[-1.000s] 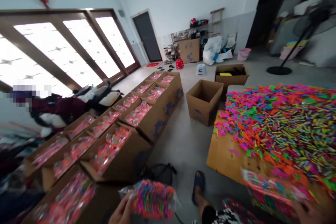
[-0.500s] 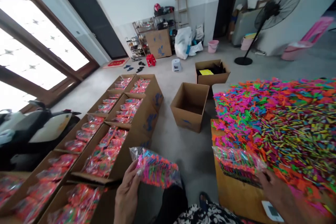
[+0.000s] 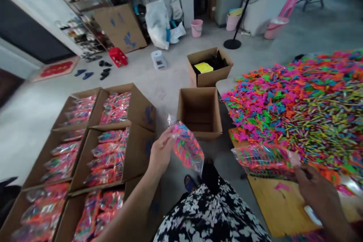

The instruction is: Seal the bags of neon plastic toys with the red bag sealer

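Observation:
Pinched at its gathered end, a clear plastic bag of small colourful plastic pieces (image 3: 187,145) hangs from my left hand (image 3: 161,150). My right hand (image 3: 319,189) grips one end of another clear bag of colourful pieces (image 3: 263,159), held over the near edge of the wooden board (image 3: 272,204). In front of me, between the two bags and a little beyond them, an open cardboard box (image 3: 200,113) stands on the floor with its bare inside showing. To the right spreads a big heap of loose pink, orange, green, blue and yellow plastic pieces (image 3: 263,102).
On the left, several open cardboard boxes (image 3: 141,117) hold filled bags. Behind the bare box is a box with dark contents and a yellow item (image 3: 204,68). A white stool (image 3: 159,59), red stool (image 3: 118,56), pink bucket (image 3: 196,28) and standing fan (image 3: 232,43) are farther back.
My view has swung right and down. The left hand with its bag has come closer to the bare cardboard box, and its bag now hangs more steeply. Both hands keep their bags.

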